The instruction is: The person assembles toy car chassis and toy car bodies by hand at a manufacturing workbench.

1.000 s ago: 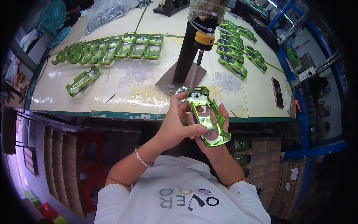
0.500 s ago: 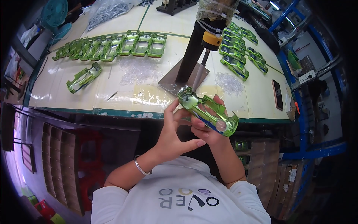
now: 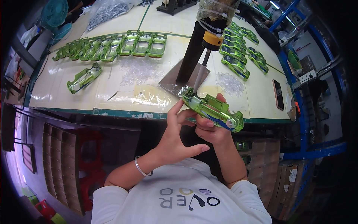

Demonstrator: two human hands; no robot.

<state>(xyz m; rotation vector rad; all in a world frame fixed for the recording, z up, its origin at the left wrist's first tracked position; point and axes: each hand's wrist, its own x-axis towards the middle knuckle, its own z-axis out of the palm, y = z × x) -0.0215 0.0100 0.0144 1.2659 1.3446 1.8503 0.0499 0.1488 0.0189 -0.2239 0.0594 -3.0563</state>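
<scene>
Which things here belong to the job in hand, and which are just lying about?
Seemingly in the job:
green shell, gripped by the right hand and touched by the left hand
tool with a yellow collar
black post
row of shells
clear bits, probably

Seemingly just about:
phone
fan

White short-sleeved shirt (image 3: 175, 183), printed lettering (image 3: 196, 201); silvery left-wrist bangle (image 3: 138, 167).

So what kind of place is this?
Probably a small factory workshop: shiny green car-shaped plastic shells lie in rows on a broad cream table, near a straight black post and a yellow-and-black cylindrical tool.
</scene>
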